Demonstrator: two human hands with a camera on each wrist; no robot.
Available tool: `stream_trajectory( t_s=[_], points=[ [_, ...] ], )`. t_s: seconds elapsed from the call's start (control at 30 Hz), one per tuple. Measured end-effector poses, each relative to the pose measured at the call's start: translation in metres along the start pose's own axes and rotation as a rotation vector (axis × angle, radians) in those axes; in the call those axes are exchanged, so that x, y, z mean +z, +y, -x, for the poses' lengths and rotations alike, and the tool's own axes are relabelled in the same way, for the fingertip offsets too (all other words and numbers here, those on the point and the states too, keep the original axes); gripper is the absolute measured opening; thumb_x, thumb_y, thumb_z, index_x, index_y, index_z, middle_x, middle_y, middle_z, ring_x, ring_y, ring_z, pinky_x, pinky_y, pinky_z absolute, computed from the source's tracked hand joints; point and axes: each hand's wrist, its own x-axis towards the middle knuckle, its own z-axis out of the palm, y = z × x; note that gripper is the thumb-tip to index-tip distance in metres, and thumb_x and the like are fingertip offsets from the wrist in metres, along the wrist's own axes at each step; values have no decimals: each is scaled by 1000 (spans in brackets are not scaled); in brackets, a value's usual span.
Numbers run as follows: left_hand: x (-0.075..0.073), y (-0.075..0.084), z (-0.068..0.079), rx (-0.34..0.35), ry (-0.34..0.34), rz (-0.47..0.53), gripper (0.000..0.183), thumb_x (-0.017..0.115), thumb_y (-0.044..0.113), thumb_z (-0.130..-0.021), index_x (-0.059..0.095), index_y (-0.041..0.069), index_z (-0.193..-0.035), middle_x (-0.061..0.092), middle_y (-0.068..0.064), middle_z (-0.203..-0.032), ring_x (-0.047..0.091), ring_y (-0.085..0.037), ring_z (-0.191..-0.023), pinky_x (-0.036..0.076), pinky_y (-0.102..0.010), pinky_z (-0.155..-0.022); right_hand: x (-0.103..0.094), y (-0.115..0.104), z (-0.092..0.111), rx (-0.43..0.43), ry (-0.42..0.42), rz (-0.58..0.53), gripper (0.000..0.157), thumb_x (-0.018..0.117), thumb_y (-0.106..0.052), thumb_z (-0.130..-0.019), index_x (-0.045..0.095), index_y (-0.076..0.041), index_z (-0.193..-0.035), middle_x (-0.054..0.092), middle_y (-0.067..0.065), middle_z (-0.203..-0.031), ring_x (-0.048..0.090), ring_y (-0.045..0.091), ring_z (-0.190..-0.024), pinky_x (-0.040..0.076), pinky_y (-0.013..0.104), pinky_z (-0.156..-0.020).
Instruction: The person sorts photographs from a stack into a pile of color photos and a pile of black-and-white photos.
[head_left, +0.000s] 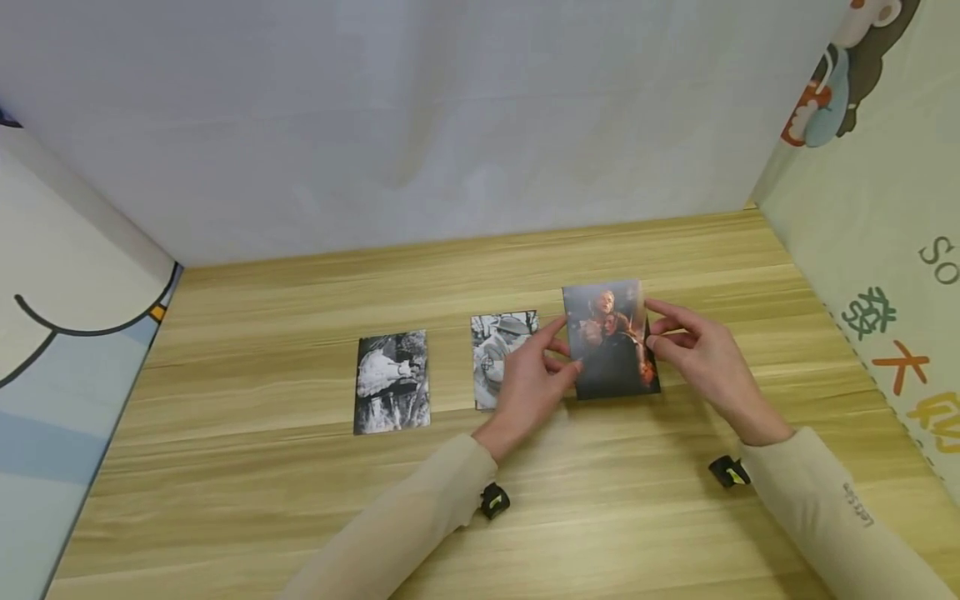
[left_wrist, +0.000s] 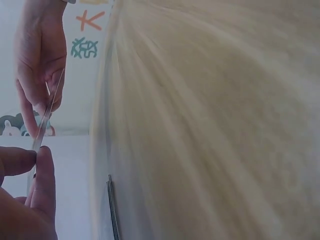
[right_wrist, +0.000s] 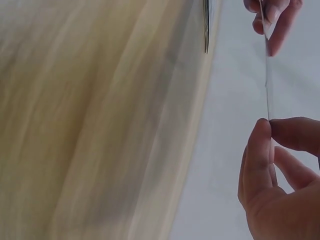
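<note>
A glossy colour photo (head_left: 611, 342), dark with two figures on it, is held between both hands over the right part of the table. My left hand (head_left: 531, 379) pinches its left edge between thumb and fingers. At the opposite edge my right hand (head_left: 705, 367) pinches it the same way. Both wrist views show the photo (right_wrist: 267, 90) edge-on and raised off the tabletop. Partly behind the left hand lies a black-and-white photo (head_left: 491, 354) of a person in a hat; a thin stack of cards (left_wrist: 113, 210) appears there in the left wrist view.
Farther left, another black-and-white photo (head_left: 392, 382), with a pale dress, lies flat on the wood-grain table (head_left: 247, 483). A white cloth wall (head_left: 450, 125) rises at the back edge. Printed cloth panels (head_left: 862, 250) stand along both sides.
</note>
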Motion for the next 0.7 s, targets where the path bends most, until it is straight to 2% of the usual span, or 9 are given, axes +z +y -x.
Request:
stream_trajectory(
  t_s=[0.17, 0.23, 0.37, 0.43, 0.53, 0.7],
  points=[
    [5, 1, -4, -18, 4, -2, 72, 78, -3, -86, 51, 9, -152, 70, -8, -109, 71, -12, -81, 60, -20, -65, -4, 5, -3, 19, -18, 20, 55, 64, -9, -102, 48, -5, -155, 63, 19, -120, 64, -1, -93, 57, 19, -76],
    [7, 2, -5, -23, 2, -6, 72, 77, -3, -86, 51, 9, -152, 70, -8, -109, 71, -12, -81, 59, -20, -65, -6, 6, -4, 34, -31, 36, 56, 63, -10, -102, 47, -7, -155, 63, 18, -120, 67, 6, -97, 57, 19, -77],
    [11, 1, -9, -27, -4, -15, 72, 77, -3, -86, 51, 8, -152, 70, -9, -109, 71, -12, -81, 59, -19, -65, -11, 8, -4, 55, -81, 54, 59, 62, -11, -103, 43, -9, -158, 63, 19, -120, 68, 30, -110, 57, 23, -82],
    [12, 1, -10, -31, -4, -17, 71, 77, -4, -86, 51, 7, -152, 70, -9, -108, 71, -11, -80, 59, -19, -64, -13, 10, -4, 57, -110, 53, 61, 62, -11, -103, 40, -11, -160, 62, 20, -120, 67, 36, -112, 57, 25, -84],
    [15, 0, -12, -44, -7, -21, 72, 77, -4, -86, 51, 7, -152, 69, -9, -107, 70, -10, -78, 59, -19, -64, -16, 12, -5, 61, -149, 44, 65, 62, -8, -102, 36, -12, -162, 62, 21, -119, 69, 31, -108, 58, 27, -83],
    [17, 0, -14, -76, -40, -65, 76, 77, -5, -85, 48, 8, -154, 69, -7, -108, 69, -10, -80, 58, -18, -66, -18, 17, -5, 69, -189, 33, 67, 61, -5, -102, 33, -9, -163, 61, 22, -118, 69, 18, -97, 57, 26, -75]
  ],
)
